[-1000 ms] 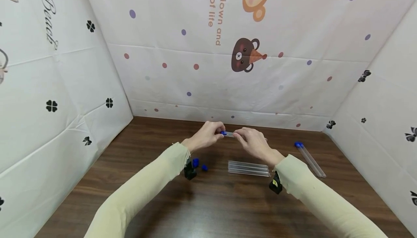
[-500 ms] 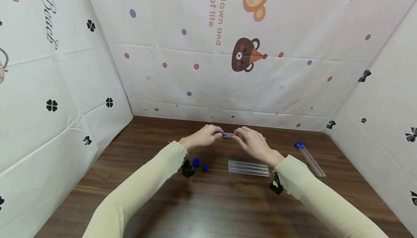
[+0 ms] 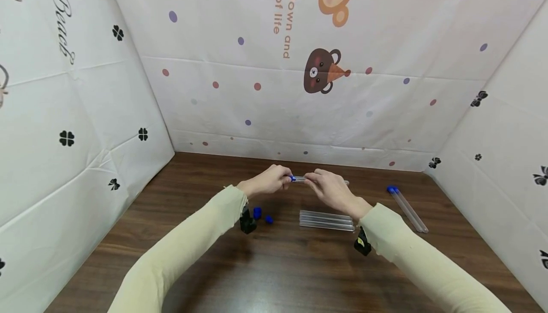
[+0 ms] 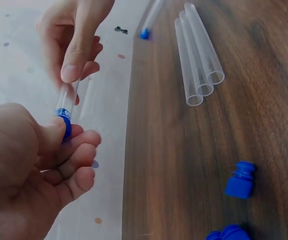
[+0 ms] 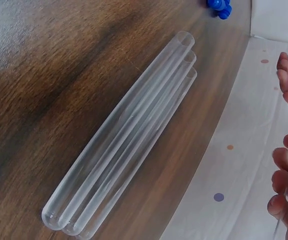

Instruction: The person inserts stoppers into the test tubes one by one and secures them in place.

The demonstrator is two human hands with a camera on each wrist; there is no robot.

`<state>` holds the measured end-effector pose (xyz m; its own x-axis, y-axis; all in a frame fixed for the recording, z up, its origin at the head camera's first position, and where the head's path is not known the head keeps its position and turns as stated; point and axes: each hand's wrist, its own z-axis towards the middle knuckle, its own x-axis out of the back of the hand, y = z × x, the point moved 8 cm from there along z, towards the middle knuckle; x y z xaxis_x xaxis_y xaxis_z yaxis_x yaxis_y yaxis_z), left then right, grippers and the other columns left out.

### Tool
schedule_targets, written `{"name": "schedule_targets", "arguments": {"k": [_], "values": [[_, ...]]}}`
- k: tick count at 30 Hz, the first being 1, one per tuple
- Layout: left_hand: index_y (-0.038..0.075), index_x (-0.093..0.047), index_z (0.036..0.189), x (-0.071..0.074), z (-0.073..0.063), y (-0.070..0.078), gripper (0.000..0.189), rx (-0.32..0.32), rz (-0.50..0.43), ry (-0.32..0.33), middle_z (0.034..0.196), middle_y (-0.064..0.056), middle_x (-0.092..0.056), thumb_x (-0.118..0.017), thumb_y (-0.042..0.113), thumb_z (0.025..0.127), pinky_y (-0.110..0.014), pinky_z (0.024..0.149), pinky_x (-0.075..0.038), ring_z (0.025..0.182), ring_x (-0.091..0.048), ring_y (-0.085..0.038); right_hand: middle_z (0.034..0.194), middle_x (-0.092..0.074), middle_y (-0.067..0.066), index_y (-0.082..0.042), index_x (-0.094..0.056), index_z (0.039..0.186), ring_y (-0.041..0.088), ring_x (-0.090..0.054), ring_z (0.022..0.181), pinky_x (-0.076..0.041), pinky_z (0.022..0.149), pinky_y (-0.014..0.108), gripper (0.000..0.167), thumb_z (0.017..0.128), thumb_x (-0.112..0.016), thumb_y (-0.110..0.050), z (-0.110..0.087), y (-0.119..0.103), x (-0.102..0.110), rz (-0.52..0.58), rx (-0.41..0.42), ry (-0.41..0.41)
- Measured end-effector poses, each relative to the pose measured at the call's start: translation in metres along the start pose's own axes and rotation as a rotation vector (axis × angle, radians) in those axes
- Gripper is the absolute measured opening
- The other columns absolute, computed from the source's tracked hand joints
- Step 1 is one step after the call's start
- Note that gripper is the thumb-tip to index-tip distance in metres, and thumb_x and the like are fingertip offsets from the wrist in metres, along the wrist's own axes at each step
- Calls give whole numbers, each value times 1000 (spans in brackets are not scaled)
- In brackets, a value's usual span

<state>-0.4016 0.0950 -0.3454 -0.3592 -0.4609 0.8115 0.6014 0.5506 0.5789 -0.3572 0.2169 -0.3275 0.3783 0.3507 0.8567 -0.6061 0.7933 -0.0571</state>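
My left hand (image 3: 267,180) pinches a blue cap (image 4: 67,131) between thumb and fingers, at the mouth of a clear test tube (image 4: 68,95). Part of the cap's ribbed stem shows inside the tube. My right hand (image 3: 334,189) grips that tube along its length, its thumb and fingers closed round it. The tube lies nearly level above the back of the table, cap end to the left. Below the hands, three clear test tubes (image 3: 327,220) without caps lie side by side. Left of them are loose blue caps (image 4: 240,179).
Two test tubes with blue caps (image 3: 406,207) lie together at the right of the brown wooden table (image 3: 282,265). White printed sheets (image 3: 265,103) stand as walls at the back and both sides, close behind the hands.
My left hand has shifted slightly left and its fingers have turned on the cap. The right hand keeps its grip on the tube, almost still. Things on the table stay put.
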Motion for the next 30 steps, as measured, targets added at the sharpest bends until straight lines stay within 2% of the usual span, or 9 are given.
{"name": "schedule_targets", "arguments": {"k": [4, 8, 16, 24, 30], "values": [[1, -65, 93, -1, 2, 1, 20, 1, 11, 23, 80, -15, -68, -47, 7, 101, -18, 53, -41, 60, -51, -9, 70, -54, -3, -12, -74, 101, 6, -40, 56, -29, 47, 20, 15, 92, -65, -21, -1, -3, 3, -41, 45, 50], [0, -66, 92, 0, 3, 4, 20, -11, 25, 37, 79, -16, -68, -48, 6, 100, -18, 53, -41, 60, -52, -9, 67, -49, -3, -12, -74, 97, 7, -37, 55, -26, 46, 20, 11, 91, -67, -18, -2, -4, 6, -47, 72, 96], [0, -67, 95, -2, 4, 6, 22, 13, 63, 1, 83, -19, -69, -47, 7, 101, -19, 54, -41, 59, -51, -10, 65, -47, -2, -10, -73, 95, 6, -36, 53, -24, 45, 18, 11, 89, -69, -18, -6, -5, 5, -60, 94, 130], [5, -62, 78, -5, 5, 10, 26, 5, 113, -9, 80, -18, -69, -49, 9, 100, -19, 54, -38, 59, -49, -9, 63, -46, -2, -11, -71, 88, 6, -34, 51, -23, 44, 20, 5, 88, -69, -16, -8, -7, 5, -78, 130, 150], [8, -61, 76, -7, 5, 11, 28, 20, 141, -24, 67, -4, -57, -49, 12, 101, -19, 51, -36, 55, -44, -9, 64, -47, -2, -12, -71, 87, 7, -37, 51, -26, 43, 20, 8, 90, -66, -17, -9, -7, 3, -84, 136, 122]]}}
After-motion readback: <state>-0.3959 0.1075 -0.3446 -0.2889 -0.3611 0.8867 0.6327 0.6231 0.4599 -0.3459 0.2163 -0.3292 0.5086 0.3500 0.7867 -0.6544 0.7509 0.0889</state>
